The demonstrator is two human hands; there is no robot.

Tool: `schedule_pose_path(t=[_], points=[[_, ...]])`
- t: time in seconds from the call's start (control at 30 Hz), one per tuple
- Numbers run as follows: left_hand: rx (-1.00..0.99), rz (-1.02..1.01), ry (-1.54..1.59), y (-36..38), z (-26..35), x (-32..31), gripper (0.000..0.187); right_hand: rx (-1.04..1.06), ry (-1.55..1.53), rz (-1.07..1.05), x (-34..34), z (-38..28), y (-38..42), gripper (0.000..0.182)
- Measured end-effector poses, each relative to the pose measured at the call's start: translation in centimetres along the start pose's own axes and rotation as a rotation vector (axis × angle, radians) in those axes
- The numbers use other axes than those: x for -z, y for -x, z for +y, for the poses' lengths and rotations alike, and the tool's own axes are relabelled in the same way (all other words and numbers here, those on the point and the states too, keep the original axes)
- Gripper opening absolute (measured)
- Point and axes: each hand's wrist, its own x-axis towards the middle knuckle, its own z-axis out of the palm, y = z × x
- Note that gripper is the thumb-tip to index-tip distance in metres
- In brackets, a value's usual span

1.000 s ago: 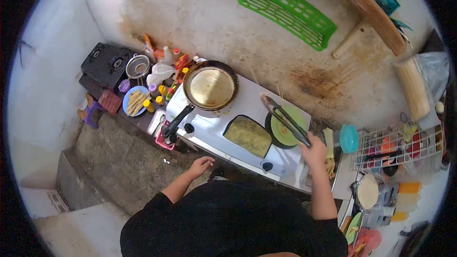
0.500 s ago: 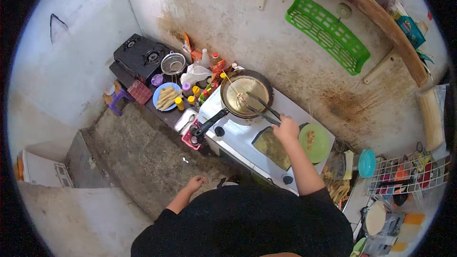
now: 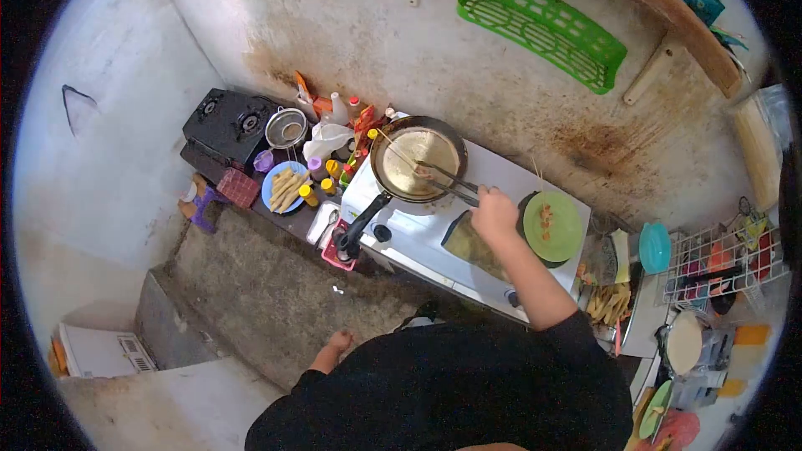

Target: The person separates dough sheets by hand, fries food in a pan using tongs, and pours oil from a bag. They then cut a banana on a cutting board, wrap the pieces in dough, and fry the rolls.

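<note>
Right hand (image 3: 494,212) gripping tongs (image 3: 451,177), moved from green plate (image 3: 565,234) to pan (image 3: 430,140), left hand (image 3: 340,340) state unclear

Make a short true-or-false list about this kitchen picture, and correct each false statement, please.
1. The right hand holds tongs over the pan. True.
2. The left hand grips the pan. False: it is away from the pan.
3. Food lies on the green plate. True.
4. The green rack hangs on the wall. True.
5. The blue plate is bare. False: long pale pieces lie on it.
</note>
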Motion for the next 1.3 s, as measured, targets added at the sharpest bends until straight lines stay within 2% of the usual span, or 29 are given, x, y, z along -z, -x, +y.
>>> schedule_pose_path(t=[0.03, 0.13, 0.23, 0.33, 0.47, 0.67, 0.8, 0.83, 0.93, 1.03, 1.17, 1.3], points=[[-0.066, 0.039, 0.015, 1.2, 1.1, 0.7, 0.036, 0.0, 0.018, -0.001, 0.5, 0.7, 0.4, 0.044], [0.002, -0.017, 0.283, 0.9, 1.8, 0.3, 0.038, 0.023, 0.111, 0.037, -0.3, 2.9, -0.1, 0.045], [0.036, -0.053, 0.108, 0.8, 1.8, 0.3, 0.042, 0.012, 0.029, 0.049, -0.9, 3.5, -1.0, 0.048], [-0.086, 0.082, -0.041, -1.9, -1.1, -1.1, 0.043, -0.039, -0.005, 0.058, -0.7, 3.3, -1.4, 0.049], [0.018, 0.061, 0.031, -0.8, -0.2, -1.0, 0.043, -0.156, -0.082, 0.045, 0.1, 4.2, -0.5, 0.049], [0.006, -0.003, 0.004, -0.5, -0.3, -0.4, 0.042, -0.4, -0.368, -0.03, -0.6, 6.7, 2.6, 0.045], [-0.022, -0.04, -0.05, -1.1, 0.7, 0.1, 0.041, -0.488, -0.574, 0.083, -2.4, 11.2, 5.7, 0.044], [-0.032, -0.047, -0.062, -1.4, 1.1, 0.4, 0.041, -0.551, -0.597, 0.047, -1.5, 11.9, 7.1, 0.047], [-0.062, -0.07, -0.107, -2.4, 2.5, 1.1, 0.04, -0.622, -0.555, 0.279, -3.4, 15.0, 11.8, 0.05], [-0.101, -0.097, -0.141, -3.3, 4.1, 1.4, 0.04, -0.68, -0.306, 0.424, -5.5, 17.1, 16.8, 0.059], [-0.146, -0.127, -0.184, -4.2, 6.4, 2.2, 0.039, -0.711, -0.327, 0.469, -9.0, 18.6, 20.5, 0.068], [-0.193, -0.154, -0.231, -4.8, 9.1, 3.1, 0.038, -0.765, -0.395, 0.452, -12.6, 19.2, 19.7, 0.074]])
